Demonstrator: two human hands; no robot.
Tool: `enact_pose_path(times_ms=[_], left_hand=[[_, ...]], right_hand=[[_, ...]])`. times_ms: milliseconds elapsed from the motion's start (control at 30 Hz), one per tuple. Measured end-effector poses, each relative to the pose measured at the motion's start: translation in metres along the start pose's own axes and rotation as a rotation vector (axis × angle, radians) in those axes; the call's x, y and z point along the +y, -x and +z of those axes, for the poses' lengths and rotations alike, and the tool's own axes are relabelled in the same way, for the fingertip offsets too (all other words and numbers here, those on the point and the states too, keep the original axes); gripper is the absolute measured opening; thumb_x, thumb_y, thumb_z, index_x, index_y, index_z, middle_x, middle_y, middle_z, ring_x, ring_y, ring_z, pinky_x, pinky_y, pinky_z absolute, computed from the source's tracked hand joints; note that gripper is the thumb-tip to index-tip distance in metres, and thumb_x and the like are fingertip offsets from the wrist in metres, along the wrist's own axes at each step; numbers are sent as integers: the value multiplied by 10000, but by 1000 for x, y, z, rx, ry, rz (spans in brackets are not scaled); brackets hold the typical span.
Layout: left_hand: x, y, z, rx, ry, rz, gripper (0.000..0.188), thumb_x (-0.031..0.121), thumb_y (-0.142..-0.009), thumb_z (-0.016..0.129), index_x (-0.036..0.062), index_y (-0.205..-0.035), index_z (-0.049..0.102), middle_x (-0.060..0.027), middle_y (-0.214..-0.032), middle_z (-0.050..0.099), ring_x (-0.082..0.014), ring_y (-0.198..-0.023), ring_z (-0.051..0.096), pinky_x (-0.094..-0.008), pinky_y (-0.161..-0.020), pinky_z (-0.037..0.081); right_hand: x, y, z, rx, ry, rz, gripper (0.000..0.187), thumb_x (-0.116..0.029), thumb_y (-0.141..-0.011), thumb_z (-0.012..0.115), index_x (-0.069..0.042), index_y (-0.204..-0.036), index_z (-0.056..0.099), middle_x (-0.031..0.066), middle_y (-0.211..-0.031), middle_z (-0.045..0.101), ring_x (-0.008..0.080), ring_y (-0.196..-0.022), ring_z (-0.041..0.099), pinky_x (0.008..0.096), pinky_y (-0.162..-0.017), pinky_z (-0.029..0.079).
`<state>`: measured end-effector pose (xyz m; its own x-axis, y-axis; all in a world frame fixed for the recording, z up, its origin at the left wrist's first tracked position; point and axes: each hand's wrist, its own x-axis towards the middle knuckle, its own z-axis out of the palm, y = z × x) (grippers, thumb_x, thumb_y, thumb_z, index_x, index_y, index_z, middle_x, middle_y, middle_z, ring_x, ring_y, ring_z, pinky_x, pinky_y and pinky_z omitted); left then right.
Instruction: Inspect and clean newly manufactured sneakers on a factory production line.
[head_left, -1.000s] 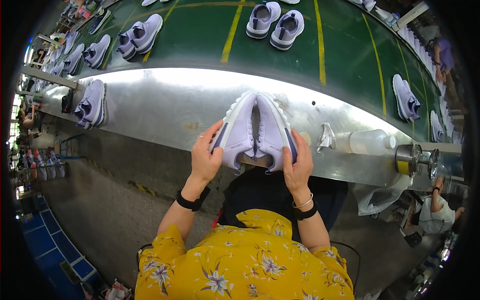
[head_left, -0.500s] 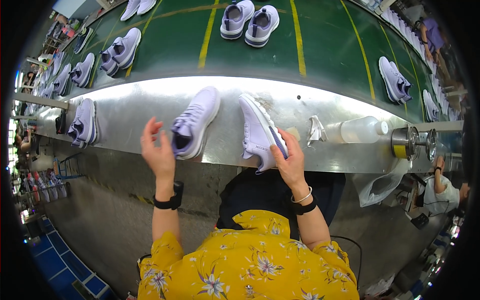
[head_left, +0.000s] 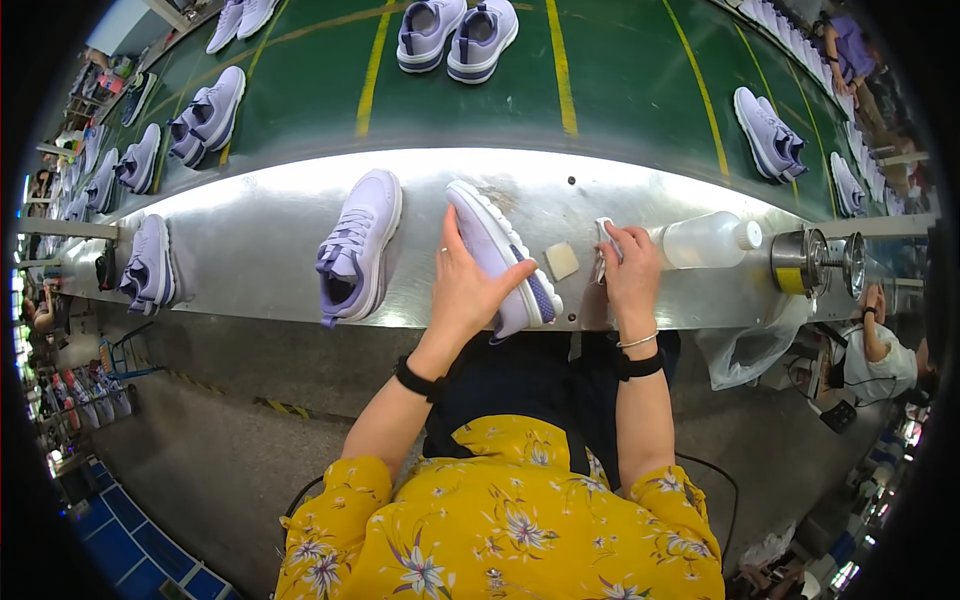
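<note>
My left hand (head_left: 468, 285) grips a lavender sneaker (head_left: 490, 230) tilted on its side, its white sole edge turned to the right. The fingers lie over the upper and the thumb reaches across to the sole. My right hand (head_left: 631, 268) is closed on a crumpled white cloth (head_left: 603, 240), pinched between thumb and fingers just above the metal bench. Between the hands lies a small off-white block (head_left: 562, 261). The matching sneaker (head_left: 362, 240) stands upright on the bench to the left of my left hand.
A translucent squeeze bottle (head_left: 702, 241) lies right of my right hand, beside a metal pot (head_left: 797, 262) and a hanging plastic bag (head_left: 745, 345). More lavender sneakers (head_left: 150, 262) stand at left. Beyond the bench, a green conveyor (head_left: 620, 90) carries several pairs.
My left hand has come over from the left and taken hold of the sneaker. My right hand has let go of it, moved right and picked up the white cloth.
</note>
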<state>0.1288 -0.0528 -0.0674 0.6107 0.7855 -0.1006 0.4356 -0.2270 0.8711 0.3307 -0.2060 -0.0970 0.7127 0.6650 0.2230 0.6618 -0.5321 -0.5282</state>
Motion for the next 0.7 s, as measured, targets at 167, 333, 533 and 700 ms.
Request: enact_pose_path(times_ms=[167, 333, 533, 700], left_hand=[[-6, -10, 7, 28, 25, -54, 1257, 342, -680, 930, 78, -1611, 128, -313, -1420, 452, -397, -1277, 538, -468, -1058, 473], [-14, 22, -17, -94, 173, -92, 1259, 228, -660, 942, 134, -1625, 138, -228, -1316, 505, -284, -1142, 611, -425, -926, 562], [-11, 85, -37, -366, 356, -257, 1233, 221, -643, 947, 111, -1619, 200, -193, -1314, 548, -289, -1154, 615, -416, -991, 514], [-19, 94, -33, -418, 403, -294, 1281, 228, -688, 929, 125, -1638, 75, -239, -1383, 535, -301, -1223, 602, -417, -1023, 499]], right_hand=[[5, -4, 11, 79, -46, 53, 205, -59, -869, 720, -56, -1071, 756, 105, -975, 680, 318, -840, 661, 394, -769, 539], [-44, 11, -18, -112, -521, 195, 162, -21, -882, 711, -27, -1031, 774, 102, -968, 713, 213, -822, 675, 311, -751, 527], [-83, 58, -27, -283, -880, 196, 179, 13, -880, 732, -36, -1045, 781, 75, -976, 712, 132, -828, 656, 251, -722, 508], [-97, 92, -21, -232, -741, 23, 220, 11, -830, 785, -45, -1042, 765, 106, -937, 689, 189, -702, 636, 276, -619, 510]])
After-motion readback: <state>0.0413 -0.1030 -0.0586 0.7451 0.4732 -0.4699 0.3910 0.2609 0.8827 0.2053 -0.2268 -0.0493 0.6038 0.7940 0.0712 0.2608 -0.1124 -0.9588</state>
